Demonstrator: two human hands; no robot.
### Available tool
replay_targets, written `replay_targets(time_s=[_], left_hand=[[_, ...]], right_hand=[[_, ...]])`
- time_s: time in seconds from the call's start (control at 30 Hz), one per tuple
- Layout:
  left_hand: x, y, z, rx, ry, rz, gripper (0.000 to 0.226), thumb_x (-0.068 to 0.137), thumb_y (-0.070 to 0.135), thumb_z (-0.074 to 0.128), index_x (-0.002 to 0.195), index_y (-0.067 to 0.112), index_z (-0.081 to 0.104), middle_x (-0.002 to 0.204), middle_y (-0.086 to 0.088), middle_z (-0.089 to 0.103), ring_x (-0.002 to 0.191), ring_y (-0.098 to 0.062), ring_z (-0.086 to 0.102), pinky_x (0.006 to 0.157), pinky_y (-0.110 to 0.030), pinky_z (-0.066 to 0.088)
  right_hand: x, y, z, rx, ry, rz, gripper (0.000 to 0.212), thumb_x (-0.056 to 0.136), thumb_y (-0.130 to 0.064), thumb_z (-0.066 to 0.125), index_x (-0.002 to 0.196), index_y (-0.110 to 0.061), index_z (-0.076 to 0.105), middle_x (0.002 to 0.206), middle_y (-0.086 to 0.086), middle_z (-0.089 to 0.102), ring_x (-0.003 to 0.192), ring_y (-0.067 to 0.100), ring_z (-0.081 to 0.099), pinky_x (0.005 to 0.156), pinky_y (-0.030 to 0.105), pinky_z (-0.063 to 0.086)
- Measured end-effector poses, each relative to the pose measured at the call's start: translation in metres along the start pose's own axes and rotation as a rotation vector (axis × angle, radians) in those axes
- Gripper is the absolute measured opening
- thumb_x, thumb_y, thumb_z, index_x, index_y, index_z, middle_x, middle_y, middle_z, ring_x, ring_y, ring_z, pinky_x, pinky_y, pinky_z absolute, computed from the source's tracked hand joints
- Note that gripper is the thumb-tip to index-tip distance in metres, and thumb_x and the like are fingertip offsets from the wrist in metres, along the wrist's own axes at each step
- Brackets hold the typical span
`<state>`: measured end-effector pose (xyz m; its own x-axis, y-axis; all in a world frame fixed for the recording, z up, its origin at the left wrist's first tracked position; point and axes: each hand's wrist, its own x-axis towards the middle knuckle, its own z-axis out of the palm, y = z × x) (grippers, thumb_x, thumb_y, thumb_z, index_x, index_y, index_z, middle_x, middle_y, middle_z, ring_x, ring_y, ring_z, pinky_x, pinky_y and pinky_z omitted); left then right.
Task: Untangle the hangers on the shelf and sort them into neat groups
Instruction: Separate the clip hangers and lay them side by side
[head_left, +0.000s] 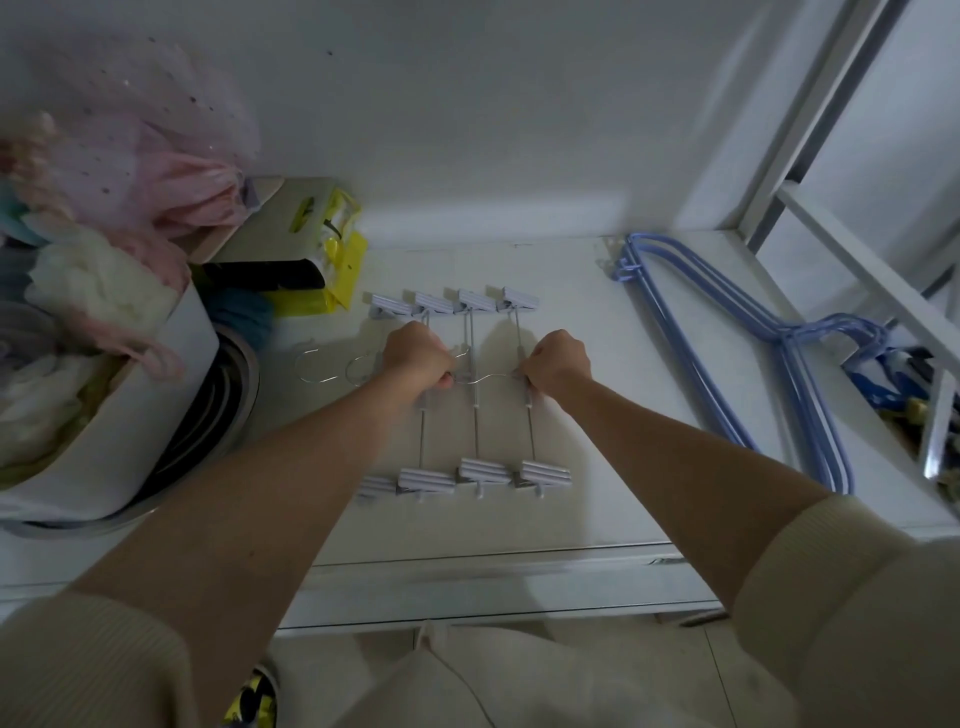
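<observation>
Several metal clip hangers (475, 415) with pale lilac clips lie side by side on the white shelf (597, 441), clips in a far row and a near row, hooks pointing left. My left hand (418, 356) is closed over the middle of the left hangers. My right hand (558, 361) pinches the bar of the rightmost clip hanger. A thin wire hook runs between the two hands. A stack of blue hangers (748, 358) rests at the right of the shelf, hooks toward the right.
A white tub (156, 405) full of clothes stands in a metal basin at the left. Pink tulle, a yellow bag (337, 260) and a dark box sit behind it. A white frame (857, 270) borders the right side, with clutter beyond.
</observation>
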<state>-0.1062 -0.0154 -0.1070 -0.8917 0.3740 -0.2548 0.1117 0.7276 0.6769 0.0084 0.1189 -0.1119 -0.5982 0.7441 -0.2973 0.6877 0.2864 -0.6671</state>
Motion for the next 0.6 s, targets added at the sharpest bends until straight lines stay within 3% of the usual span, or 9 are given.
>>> replay_targets(time_s=[0.13,0.23,0.4,0.5,0.6], left_hand=[[-0.008,0.002,-0.006,-0.03,-0.025,0.014,0.017,0.063,-0.004,0.069,0.077,0.002,0.076,0.079,-0.02,0.075,0.075,-0.028,0.074,0.077,-0.046,0.061],[-0.016,0.004,-0.016,-0.03,-0.019,0.038,0.018,0.064,-0.005,0.065,0.065,0.011,0.074,0.074,-0.019,0.073,0.075,-0.03,0.074,0.077,-0.047,0.061],[-0.027,0.008,-0.033,-0.103,0.008,0.075,0.025,0.077,-0.001,0.055,0.062,0.017,0.065,0.068,-0.011,0.066,0.06,-0.028,0.066,0.075,-0.042,0.061],[-0.033,0.01,-0.042,0.082,0.059,0.216,0.018,0.08,0.012,0.053,0.076,0.019,0.068,0.083,-0.009,0.073,0.076,-0.023,0.066,0.075,-0.026,0.053],[-0.041,0.015,-0.048,0.273,0.116,0.348,0.021,0.08,0.018,0.051,0.088,0.021,0.07,0.099,-0.005,0.073,0.097,-0.026,0.065,0.08,-0.03,0.051]], right_hand=[[-0.002,0.0,-0.001,-0.008,0.0,-0.007,0.026,0.079,-0.018,0.067,0.098,-0.001,0.069,0.101,0.018,0.07,0.089,0.032,0.067,0.071,0.03,0.051],[-0.005,-0.002,-0.004,-0.016,0.016,-0.03,0.025,0.081,-0.018,0.063,0.099,-0.002,0.069,0.101,0.017,0.07,0.093,0.033,0.067,0.076,0.032,0.053],[-0.016,-0.015,-0.012,-0.083,0.059,-0.126,0.024,0.083,-0.015,0.054,0.102,-0.005,0.065,0.106,0.015,0.067,0.098,0.033,0.063,0.081,0.035,0.052],[-0.026,-0.029,-0.019,-0.202,0.08,-0.241,0.031,0.084,-0.013,0.049,0.112,-0.01,0.063,0.116,0.013,0.063,0.109,0.033,0.06,0.086,0.036,0.05],[-0.034,-0.043,-0.027,-0.319,0.108,-0.391,0.035,0.086,-0.013,0.047,0.118,-0.012,0.06,0.119,0.012,0.06,0.114,0.032,0.055,0.083,0.035,0.047]])
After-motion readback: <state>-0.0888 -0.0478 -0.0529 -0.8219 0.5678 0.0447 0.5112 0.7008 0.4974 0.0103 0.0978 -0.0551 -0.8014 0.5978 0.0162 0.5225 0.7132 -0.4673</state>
